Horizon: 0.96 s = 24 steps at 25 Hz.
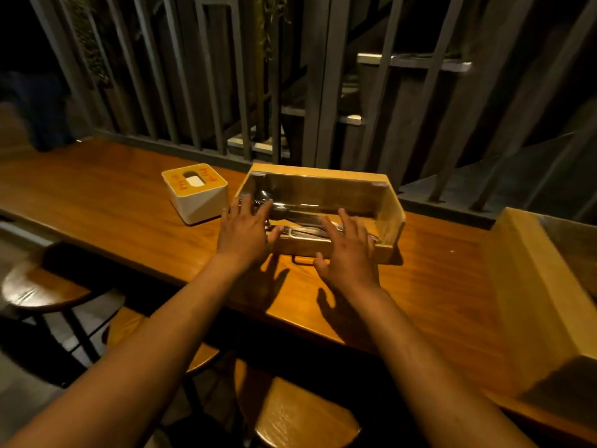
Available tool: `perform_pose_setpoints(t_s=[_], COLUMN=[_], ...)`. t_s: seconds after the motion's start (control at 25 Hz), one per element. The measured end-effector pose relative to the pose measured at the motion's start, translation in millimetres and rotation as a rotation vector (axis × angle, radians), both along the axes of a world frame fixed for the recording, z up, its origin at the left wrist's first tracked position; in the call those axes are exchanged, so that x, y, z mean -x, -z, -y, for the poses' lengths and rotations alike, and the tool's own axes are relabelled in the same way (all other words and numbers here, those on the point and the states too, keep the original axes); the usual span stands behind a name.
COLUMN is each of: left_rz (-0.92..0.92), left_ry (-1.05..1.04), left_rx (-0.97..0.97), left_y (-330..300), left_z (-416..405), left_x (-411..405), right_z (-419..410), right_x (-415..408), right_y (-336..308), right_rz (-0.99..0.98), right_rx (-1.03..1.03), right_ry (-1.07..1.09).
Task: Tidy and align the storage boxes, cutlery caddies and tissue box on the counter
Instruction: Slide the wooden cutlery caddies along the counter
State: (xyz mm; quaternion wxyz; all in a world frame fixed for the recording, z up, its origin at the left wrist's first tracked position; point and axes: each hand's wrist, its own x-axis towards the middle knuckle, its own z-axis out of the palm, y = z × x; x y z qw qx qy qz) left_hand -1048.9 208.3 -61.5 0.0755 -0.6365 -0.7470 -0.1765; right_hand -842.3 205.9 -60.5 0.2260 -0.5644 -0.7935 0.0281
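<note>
A wooden cutlery caddy (pixel 389 218) with metal cutlery inside sits on the wooden counter (pixel 113 202) near the railing. My left hand (pixel 245 232) hovers with spread fingers at the caddy's near left corner. Over the caddy's front wall my right hand (pixel 347 253) is also spread flat, and whether it touches the wood cannot be told. A white tissue box (pixel 200 198) with an orange top stands just left of the caddy, turned at an angle. A larger wooden storage box (pixel 529 286) fills the right edge of the view.
A grey metal railing (pixel 206 92) runs along the counter's far edge. Round wooden stools (pixel 42 286) stand below the near edge, with another stool (pixel 300 415) under my arms. The counter stretches bare to the far left.
</note>
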Motion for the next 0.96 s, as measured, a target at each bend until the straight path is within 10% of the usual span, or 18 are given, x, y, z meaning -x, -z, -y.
perform_pose_setpoints(t_s=[0.28, 0.68, 0.84, 0.96], left_rz=[0.268, 0.326, 0.518, 0.514], left_ry=[-0.069, 0.011, 0.240, -0.068], left_rx=[0.047, -0.033, -0.248, -0.270], left_y=[2.9, -6.3, -3.5, -8.7], left_z=[-39.9, 59.3, 86.7, 45.0], left_x=[21.1, -46.0, -45.7, -8.1], right_z=[-43.6, -25.8, 4.5, 8.1], right_x=[20.3, -3.6, 15.4, 2.0], right_y=[9.2, 4.5, 7.5, 7.1], right_rz=[0.233, -0.381, -0.359, -0.241], right_rx=[-0.048, 0.001, 0.014, -0.008], right_ry=[0.041, -0.020, -0.084, 0.014])
